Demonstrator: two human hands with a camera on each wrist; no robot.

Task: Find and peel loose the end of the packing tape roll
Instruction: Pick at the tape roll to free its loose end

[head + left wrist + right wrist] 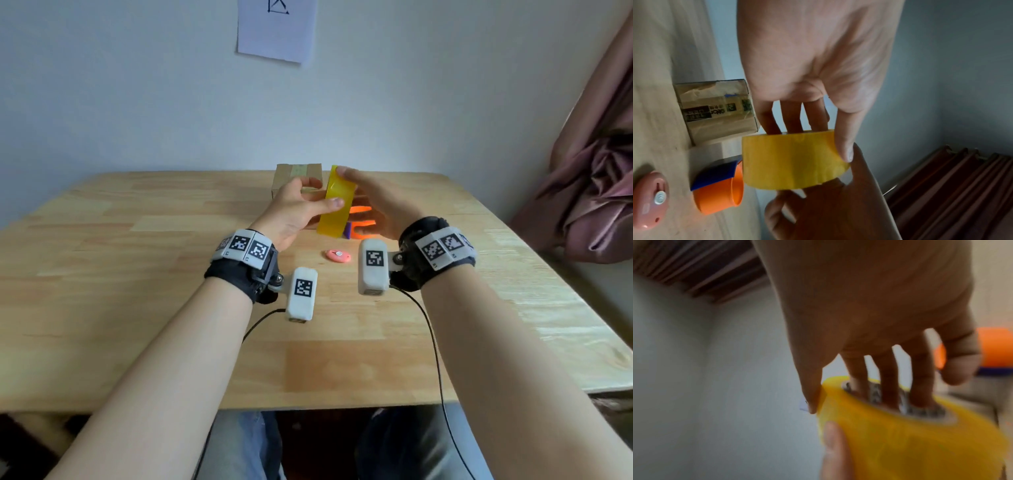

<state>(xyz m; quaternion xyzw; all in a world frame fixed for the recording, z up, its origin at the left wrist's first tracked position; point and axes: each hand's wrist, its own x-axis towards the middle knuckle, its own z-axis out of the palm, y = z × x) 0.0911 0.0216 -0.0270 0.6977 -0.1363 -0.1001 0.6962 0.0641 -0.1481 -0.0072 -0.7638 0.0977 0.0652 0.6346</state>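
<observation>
A yellow packing tape roll (pixel 337 202) is held upright above the wooden table (pixel 137 281), between both hands. My left hand (pixel 318 193) grips it from the left. In the left wrist view its fingers (pixel 791 120) reach behind the roll (pixel 791 160) and the thumb presses on the outer winding. My right hand (pixel 363 188) grips it from the right. In the right wrist view its fingers (pixel 888 382) go into the printed cardboard core and the thumb tip presses the rim of the roll (pixel 900 443). I see no loose tape end.
Behind the hands stands a small taped cardboard box (pixel 298 173). An orange tape dispenser with a blue part (pixel 363 228) lies under the roll. A pink oval cutter (pixel 337 255) lies nearer me. A curtain (pixel 599 192) hangs at the right.
</observation>
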